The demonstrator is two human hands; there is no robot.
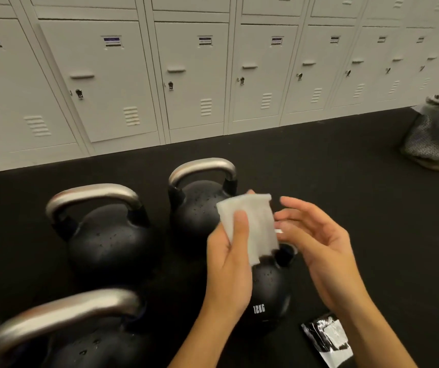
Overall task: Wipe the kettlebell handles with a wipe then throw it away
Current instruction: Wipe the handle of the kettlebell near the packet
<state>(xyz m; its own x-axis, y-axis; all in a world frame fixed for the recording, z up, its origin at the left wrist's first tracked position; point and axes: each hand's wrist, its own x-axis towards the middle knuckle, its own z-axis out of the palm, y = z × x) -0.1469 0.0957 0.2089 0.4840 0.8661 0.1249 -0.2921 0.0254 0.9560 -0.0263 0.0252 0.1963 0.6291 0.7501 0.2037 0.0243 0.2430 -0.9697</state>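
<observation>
A white folded wipe (250, 224) is held above the black 12KG kettlebell (269, 290), pinched by the left hand (230, 264) – the right hand (316, 243) beside it has relaxed fingers, holding nothing. Four steel-handled kettlebells stand here; a black foil wipe packet (327, 338) lies right of the 12KG one, and a mesh bin (433, 134) stands farther off.

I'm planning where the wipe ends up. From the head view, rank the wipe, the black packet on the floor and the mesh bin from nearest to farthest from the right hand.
Measured from the right hand:
1. Wipe, just to its left, held by the left hand.
2. Black packet, on the floor below it, near the bottom edge.
3. Mesh bin, far right, by the lockers.
</observation>
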